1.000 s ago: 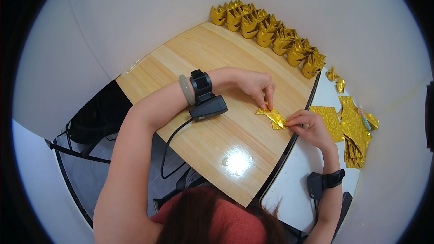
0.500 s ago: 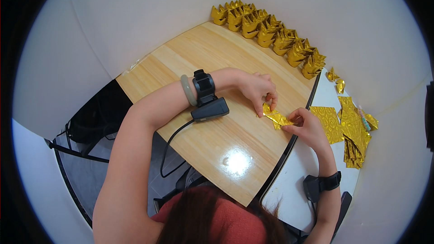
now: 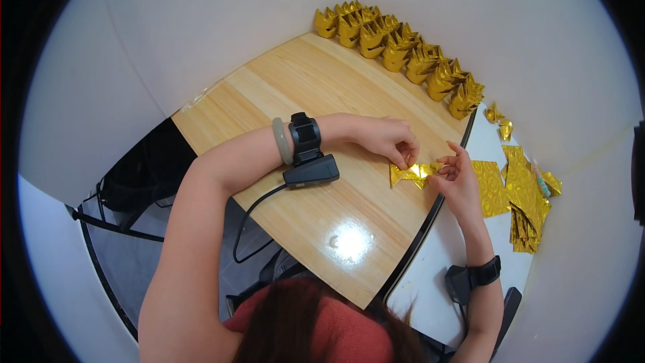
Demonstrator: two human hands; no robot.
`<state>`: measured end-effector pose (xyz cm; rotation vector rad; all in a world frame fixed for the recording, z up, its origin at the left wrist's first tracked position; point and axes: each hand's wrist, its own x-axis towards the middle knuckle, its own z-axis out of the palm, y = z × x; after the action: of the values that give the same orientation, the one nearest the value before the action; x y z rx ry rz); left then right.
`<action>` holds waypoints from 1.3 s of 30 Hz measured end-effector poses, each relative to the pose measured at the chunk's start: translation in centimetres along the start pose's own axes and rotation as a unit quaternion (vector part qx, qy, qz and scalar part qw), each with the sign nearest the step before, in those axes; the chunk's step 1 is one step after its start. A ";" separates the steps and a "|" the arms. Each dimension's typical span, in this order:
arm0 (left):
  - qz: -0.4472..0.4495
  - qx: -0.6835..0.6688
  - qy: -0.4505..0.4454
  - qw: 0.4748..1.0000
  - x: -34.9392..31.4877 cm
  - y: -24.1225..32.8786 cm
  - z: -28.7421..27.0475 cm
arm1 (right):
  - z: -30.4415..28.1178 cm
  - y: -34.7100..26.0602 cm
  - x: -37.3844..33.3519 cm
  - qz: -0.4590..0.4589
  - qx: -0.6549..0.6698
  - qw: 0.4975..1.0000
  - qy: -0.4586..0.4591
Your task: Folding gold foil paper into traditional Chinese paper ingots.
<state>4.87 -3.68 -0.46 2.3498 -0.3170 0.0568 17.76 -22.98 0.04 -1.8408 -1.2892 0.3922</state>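
Note:
A folded strip of shiny gold foil paper point(image 3: 412, 173) lies on the wooden tabletop, close to its right edge. One pointed flap hangs down at its left end. My left hand point(image 3: 391, 140) reaches across from the left, thumb and fingertips pinched on the strip's upper edge. At the strip's right end, my right hand point(image 3: 461, 185) holds it between the thumb and a bent finger, with another finger raised off it. The fingers partly hide that end.
Nested gold foil cups with pointed rims point(image 3: 396, 50) stand in a row along the far right edge. On the white table point(image 3: 430, 296) at right lie gold foil sheets point(image 3: 527, 181) and two small folded pieces. A black wrist device point(image 3: 310, 171) trails a cable from my left arm.
The foil strip has turned from slanting down rightward to lying nearly level. My left hand has shifted slightly right, and a finger of my right hand has lifted.

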 end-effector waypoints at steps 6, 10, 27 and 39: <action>0.011 -0.039 0.017 0.999 0.4 -0.7 0.3 | 0.5 -1.1 0.1 0.062 0.167 0.983 -0.045; 0.011 -0.052 0.009 0.999 0.4 -1.3 0.3 | 0.9 -1.0 -0.1 0.037 0.063 0.997 -0.038; 0.018 -0.065 -0.046 0.997 -0.3 -1.5 -0.8 | 0.9 -1.6 -1.0 -0.227 -0.166 0.960 -0.012; 0.043 -0.074 -0.036 0.996 -0.3 -1.5 -0.7 | 1.7 -2.1 -1.2 -0.281 -0.198 0.939 0.000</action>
<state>4.95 -2.03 -1.04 2.1951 -0.4442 -0.0104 14.85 -22.97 0.42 -1.6717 -1.9197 -0.1928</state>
